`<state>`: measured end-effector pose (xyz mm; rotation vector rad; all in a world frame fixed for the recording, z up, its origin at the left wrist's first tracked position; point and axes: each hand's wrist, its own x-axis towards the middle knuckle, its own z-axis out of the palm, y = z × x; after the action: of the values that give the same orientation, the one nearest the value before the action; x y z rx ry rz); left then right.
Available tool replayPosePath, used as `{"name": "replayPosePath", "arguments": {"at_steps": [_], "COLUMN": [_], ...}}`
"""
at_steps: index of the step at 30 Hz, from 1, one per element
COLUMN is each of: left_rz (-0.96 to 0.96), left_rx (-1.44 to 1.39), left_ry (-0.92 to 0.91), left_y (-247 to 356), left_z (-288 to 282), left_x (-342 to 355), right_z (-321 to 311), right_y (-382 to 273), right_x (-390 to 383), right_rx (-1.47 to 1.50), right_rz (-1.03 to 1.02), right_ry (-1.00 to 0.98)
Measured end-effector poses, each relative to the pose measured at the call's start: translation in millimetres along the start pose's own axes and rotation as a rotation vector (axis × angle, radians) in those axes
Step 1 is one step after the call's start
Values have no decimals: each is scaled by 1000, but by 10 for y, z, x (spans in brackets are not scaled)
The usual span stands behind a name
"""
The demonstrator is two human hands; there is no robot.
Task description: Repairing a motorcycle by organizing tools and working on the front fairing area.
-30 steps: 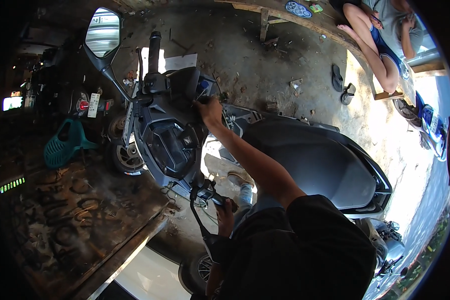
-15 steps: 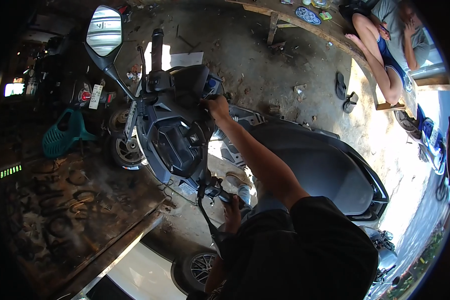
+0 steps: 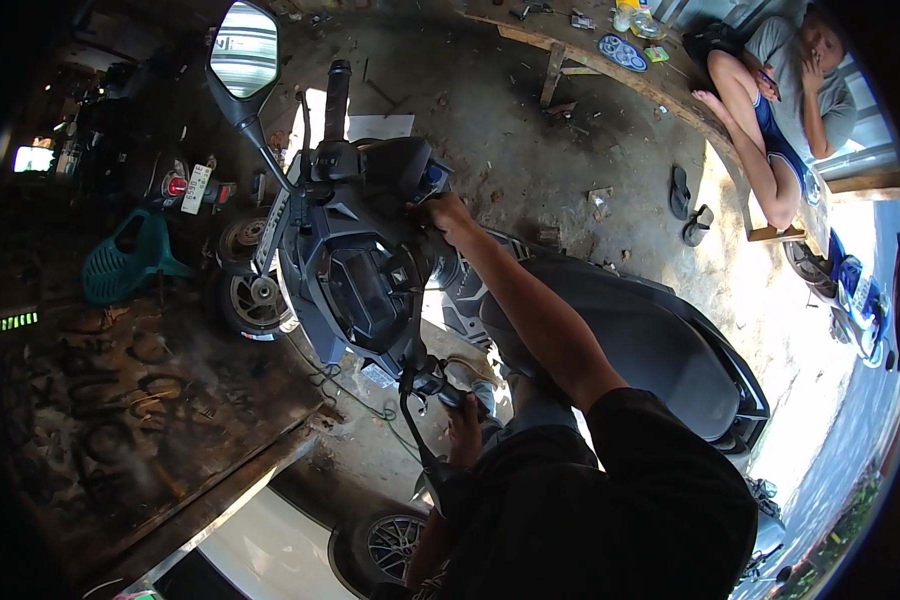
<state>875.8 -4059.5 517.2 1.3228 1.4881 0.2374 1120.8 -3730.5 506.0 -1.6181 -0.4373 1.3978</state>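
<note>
A dark grey scooter (image 3: 610, 340) stands in front of me, its front to the left and its seat to the right. My left hand (image 3: 464, 432) is wrapped round the near handlebar grip (image 3: 452, 396). My right hand (image 3: 448, 217) reaches across to the panel behind the handlebar, beside a small blue item (image 3: 433, 176) in the front compartment. Its fingers are closed together there; what they pinch is hidden. Between the two handlebar ends lies the instrument display (image 3: 363, 290). The far handlebar grip (image 3: 338, 95) is free, with a mirror (image 3: 245, 50) beyond it.
A stained wooden table (image 3: 160, 420) stands at the left, with a teal plastic chair (image 3: 120, 265) behind it. A white car (image 3: 270, 540) is at the lower left. Sandals (image 3: 680, 195) lie on the floor. A person (image 3: 785, 110) sits on a wooden bench (image 3: 660, 90) at the upper right.
The far handlebar end and its mirror have swung slightly to the right. My right hand has shifted a little right at the panel. My left hand stays on the grip.
</note>
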Motion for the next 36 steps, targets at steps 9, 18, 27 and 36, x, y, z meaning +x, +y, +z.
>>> {"name": "replayPosePath", "arguments": {"at_steps": [9,18,27,36], "left_rz": [-232,78,265,226], "left_rx": [-104,167,194,130], "left_ry": [-12,62,70,81], "left_y": [450,-60,-277,-417], "left_z": [-43,55,81,113], "left_x": [3,-50,7,55], "right_z": [-126,1,193,140], "right_y": [-212,-88,-281,-311], "right_x": [-155,-134,-26,-225], "right_rx": [-301,-373,-472,-367], "right_rz": [-215,-397,-722,-682], "right_ry": [27,115,218,236]}}
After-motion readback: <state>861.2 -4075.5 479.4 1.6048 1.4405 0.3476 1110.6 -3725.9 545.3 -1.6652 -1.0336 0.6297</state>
